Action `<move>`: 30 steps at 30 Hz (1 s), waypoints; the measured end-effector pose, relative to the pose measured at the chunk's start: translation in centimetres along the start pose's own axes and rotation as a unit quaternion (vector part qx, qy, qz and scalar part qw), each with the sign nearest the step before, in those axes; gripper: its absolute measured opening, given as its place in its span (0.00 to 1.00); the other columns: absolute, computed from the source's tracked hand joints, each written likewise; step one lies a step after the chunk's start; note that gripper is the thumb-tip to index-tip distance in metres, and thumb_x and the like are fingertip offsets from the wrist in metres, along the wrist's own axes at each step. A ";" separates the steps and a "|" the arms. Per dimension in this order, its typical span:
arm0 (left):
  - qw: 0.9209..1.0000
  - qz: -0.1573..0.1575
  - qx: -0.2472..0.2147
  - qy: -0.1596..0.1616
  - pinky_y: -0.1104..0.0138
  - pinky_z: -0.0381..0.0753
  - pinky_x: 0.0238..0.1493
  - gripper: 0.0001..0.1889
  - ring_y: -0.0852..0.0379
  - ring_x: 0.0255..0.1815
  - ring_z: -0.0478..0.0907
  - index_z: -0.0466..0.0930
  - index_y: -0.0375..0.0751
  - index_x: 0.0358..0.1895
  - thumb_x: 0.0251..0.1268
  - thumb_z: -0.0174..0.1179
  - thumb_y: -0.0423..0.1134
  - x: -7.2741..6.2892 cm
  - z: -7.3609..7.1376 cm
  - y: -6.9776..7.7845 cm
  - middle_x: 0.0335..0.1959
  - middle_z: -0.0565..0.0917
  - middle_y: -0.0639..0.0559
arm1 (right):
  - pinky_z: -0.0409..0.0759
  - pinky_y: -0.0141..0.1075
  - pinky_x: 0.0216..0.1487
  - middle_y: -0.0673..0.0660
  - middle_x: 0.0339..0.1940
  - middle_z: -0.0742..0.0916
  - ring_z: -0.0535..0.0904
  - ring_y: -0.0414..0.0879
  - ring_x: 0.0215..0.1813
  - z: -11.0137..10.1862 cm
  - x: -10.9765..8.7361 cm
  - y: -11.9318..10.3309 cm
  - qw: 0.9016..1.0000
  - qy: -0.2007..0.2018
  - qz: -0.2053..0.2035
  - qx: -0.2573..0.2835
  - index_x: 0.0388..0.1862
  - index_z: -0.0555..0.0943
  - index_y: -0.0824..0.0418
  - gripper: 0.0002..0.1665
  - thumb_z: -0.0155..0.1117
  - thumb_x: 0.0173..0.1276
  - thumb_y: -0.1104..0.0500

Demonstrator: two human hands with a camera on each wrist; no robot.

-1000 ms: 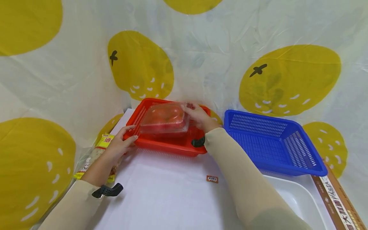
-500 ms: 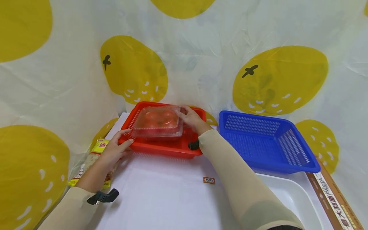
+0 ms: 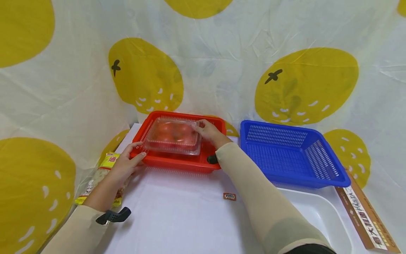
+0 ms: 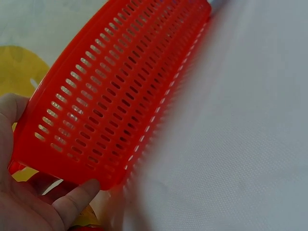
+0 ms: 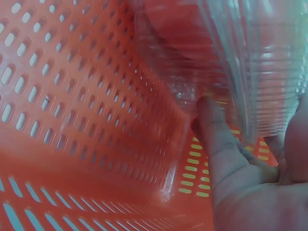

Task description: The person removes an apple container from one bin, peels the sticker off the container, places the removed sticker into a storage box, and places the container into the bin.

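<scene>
In the head view a clear plastic box of tomatoes (image 3: 173, 137) lies inside a red slotted basket (image 3: 177, 163), toward its left side. My right hand (image 3: 210, 133) grips the box's right end. The right wrist view shows that hand's fingers (image 5: 219, 139) at the ridged plastic edge, the basket's slotted wall beside them. At the basket's front left corner, my left hand (image 3: 125, 165) holds the basket, with the thumb and fingers on either side of the corner in the left wrist view. Whether the whole box bottom touches the basket floor is hidden.
A blue basket (image 3: 274, 153) stands to the right, behind a white tray (image 3: 320, 208). Along the right edge lies a brown pasta box (image 3: 364, 215). A yellow-ended food bag (image 3: 109, 160) lies by my left forearm; a small orange packet (image 3: 229, 196) rests on the white table.
The box of tomatoes has come down and flatter into the red basket, my right hand still gripping its end. My left hand stays at the basket corner. The head view has shifted slightly.
</scene>
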State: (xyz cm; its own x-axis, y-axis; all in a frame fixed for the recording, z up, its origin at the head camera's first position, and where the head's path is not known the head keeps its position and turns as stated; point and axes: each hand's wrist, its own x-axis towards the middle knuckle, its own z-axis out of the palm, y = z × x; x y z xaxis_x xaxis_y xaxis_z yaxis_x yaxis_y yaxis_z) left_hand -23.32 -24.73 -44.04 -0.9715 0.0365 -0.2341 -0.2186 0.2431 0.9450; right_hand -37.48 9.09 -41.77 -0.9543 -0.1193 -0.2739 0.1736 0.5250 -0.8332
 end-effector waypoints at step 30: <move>0.994 0.029 0.089 0.057 0.39 0.74 0.71 0.45 0.32 0.83 0.54 0.36 0.63 0.89 0.84 0.57 0.50 0.3 1.7 1.5 0.87 0.50 0.38 | 0.72 0.55 0.76 0.63 0.84 0.66 0.65 0.64 0.81 -7.2 -8.2 -2.5 0.979 0.031 -0.030 0.197 0.87 0.56 0.55 0.41 0.44 0.87 0.35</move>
State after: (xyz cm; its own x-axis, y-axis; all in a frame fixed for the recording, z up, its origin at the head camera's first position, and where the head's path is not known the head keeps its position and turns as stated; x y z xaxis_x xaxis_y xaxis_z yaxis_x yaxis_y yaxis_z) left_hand -23.80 -22.70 -43.04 -0.9882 -0.0521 -0.1442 -0.1529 0.4121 0.8982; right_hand -31.85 14.78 -34.01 -0.9765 -0.0812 -0.1994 0.1858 0.1502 -0.9710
